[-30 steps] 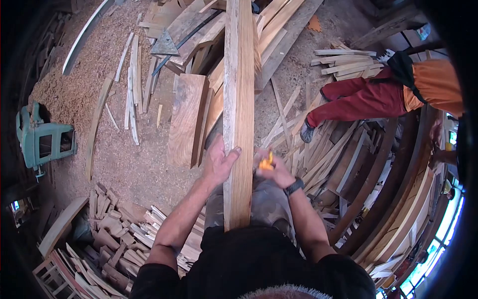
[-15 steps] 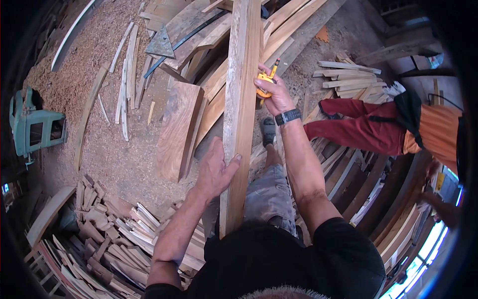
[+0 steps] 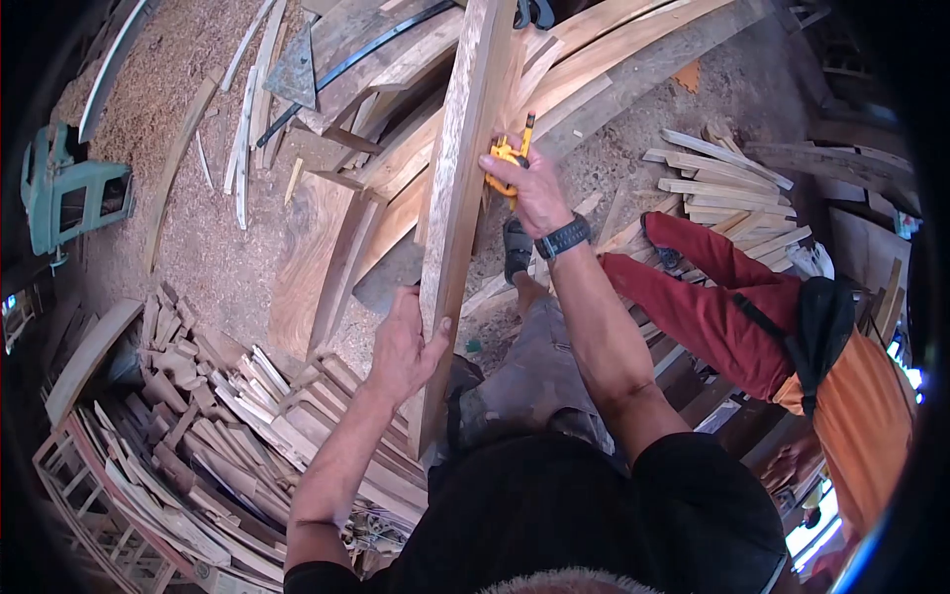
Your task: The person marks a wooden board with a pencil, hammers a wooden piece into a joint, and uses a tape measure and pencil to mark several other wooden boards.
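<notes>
A long wooden plank (image 3: 460,168) runs from the top of the view down to my waist. My left hand (image 3: 404,346) grips its lower part from the left side, the thumb lying across the near edge. Higher up, my right hand (image 3: 529,188) holds a yellow tape measure (image 3: 506,166) and a yellow pencil (image 3: 527,134) against the plank's right edge. A dark watch (image 3: 564,237) is on my right wrist.
A co-worker in red trousers (image 3: 712,307) stands at the right. Stacked wood strips (image 3: 727,183) lie beyond. Offcuts (image 3: 218,436) fill the lower left. A green machine (image 3: 79,198) stands at the left, and a broad board (image 3: 307,257) beside the plank.
The plank's lower end has shifted left and it leans more, with both hands still on it. The co-worker has moved lower in the view, and the surroundings have shifted with the camera.
</notes>
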{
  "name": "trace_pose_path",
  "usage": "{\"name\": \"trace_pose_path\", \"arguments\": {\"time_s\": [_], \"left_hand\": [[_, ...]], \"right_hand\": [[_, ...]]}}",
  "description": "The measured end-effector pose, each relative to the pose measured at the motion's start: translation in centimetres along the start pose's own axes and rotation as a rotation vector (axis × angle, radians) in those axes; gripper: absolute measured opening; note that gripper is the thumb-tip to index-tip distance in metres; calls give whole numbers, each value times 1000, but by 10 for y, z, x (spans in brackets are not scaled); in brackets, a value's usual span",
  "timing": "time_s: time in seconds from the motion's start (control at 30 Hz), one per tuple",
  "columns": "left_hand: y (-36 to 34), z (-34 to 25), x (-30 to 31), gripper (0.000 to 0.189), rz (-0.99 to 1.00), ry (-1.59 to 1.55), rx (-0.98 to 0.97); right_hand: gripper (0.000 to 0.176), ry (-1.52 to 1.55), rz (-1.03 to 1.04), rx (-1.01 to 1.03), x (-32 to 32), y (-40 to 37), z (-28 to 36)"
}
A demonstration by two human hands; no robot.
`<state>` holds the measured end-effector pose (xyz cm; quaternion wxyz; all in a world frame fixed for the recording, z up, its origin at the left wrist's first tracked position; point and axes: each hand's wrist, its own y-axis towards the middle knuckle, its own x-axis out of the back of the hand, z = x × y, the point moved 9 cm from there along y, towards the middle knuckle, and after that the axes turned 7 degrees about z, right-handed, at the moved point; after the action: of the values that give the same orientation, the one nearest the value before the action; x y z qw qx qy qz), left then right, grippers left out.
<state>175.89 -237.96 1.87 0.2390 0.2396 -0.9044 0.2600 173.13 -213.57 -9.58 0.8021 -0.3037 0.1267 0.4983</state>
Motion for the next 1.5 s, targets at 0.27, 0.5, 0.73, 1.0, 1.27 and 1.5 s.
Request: {"name": "trace_pose_path", "arguments": {"time_s": [0.27,0.5,0.73,1.0,1.27,1.5], "left_hand": [[11,0,-4,37,26,29,96],[11,5,-9,35,72,15,131],[3,9,-7,34,55,10,97],[7,14,-6,28,26,-8,118],[3,22,-23,36,44,18,243],[6,13,-29,37,16,41,241]], "right_hand": [[52,-40,24,-71,8,7,5],[44,-60,-46,-67,13,2,5],[33,-64,-96,-123,8,-4,-1],[26,-141,-109,-189,12,1,9],[32,-350,-184,-233,31,11,37],[46,-109,-392,-101,71,55,27]]}}
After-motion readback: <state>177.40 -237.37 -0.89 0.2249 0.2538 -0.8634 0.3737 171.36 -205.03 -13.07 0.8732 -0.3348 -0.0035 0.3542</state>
